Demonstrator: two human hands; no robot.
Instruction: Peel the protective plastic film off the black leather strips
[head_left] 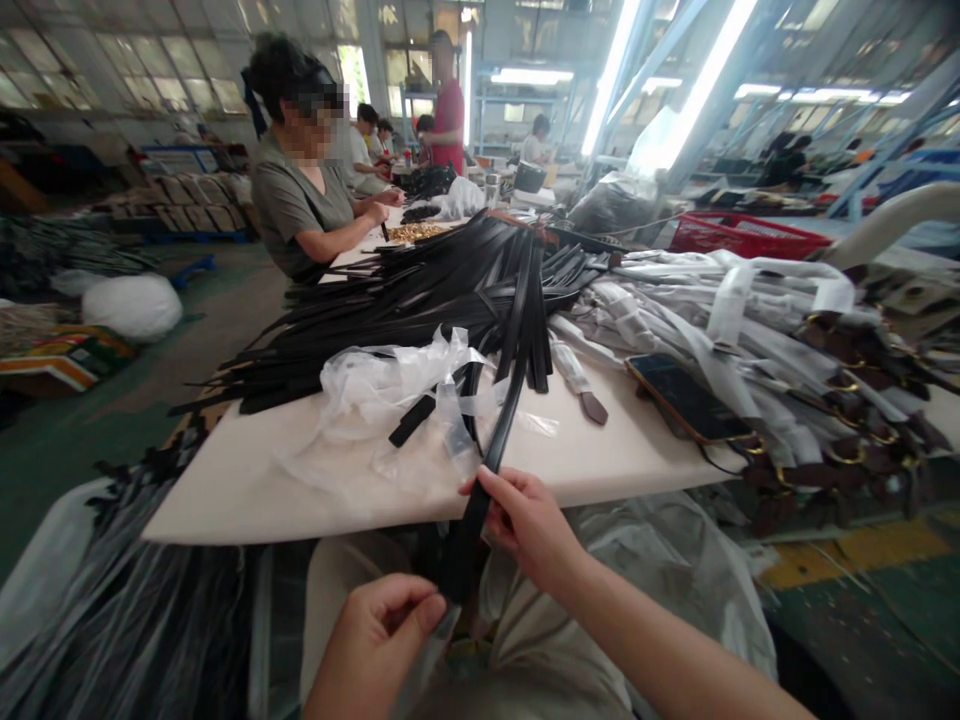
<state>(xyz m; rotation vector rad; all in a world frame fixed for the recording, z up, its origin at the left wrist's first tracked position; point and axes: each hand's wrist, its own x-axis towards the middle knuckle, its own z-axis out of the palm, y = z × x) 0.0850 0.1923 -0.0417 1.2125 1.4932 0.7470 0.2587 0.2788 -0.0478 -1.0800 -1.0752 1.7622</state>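
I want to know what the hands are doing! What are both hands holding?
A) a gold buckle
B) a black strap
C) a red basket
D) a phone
B: the right hand pinches the black strap at the table edge, and the left hand grips its lower end; the phone lies untouched on the table and the red basket sits far back.

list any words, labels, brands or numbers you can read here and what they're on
None can be read.
The phone screen is dark.
The plastic wrap and the black strap that the left hand and right hand hold show no print.
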